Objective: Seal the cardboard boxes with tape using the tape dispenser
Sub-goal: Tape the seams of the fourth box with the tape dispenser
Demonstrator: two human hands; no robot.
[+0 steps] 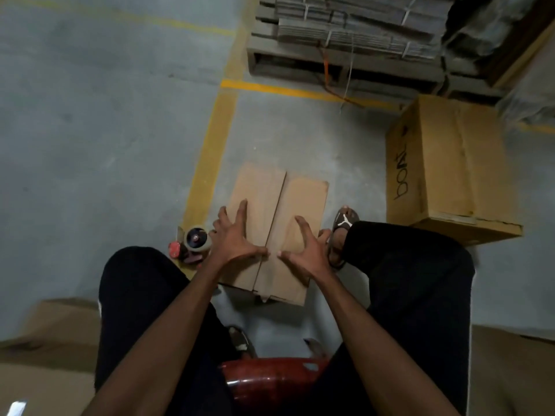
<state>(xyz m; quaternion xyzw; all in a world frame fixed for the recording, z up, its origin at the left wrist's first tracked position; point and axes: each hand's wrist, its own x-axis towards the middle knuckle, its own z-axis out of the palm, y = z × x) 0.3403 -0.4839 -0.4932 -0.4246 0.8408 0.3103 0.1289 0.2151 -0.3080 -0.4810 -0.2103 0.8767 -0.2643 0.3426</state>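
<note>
On the concrete floor between the person's knees, the small cardboard box point(274, 232) lies with both hands, left hand point(232, 238) and right hand point(303, 249), spread-fingered and pressing its flaps flat (nothing gripped), tape dispenser point(192, 241) just left.

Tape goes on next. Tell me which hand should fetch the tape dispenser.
Left, probably. The tape dispenser lies on the floor right beside the left hand, whose fingers are spread on the left flap of the cardboard box. The right hand presses the right flap, farther away.
</note>
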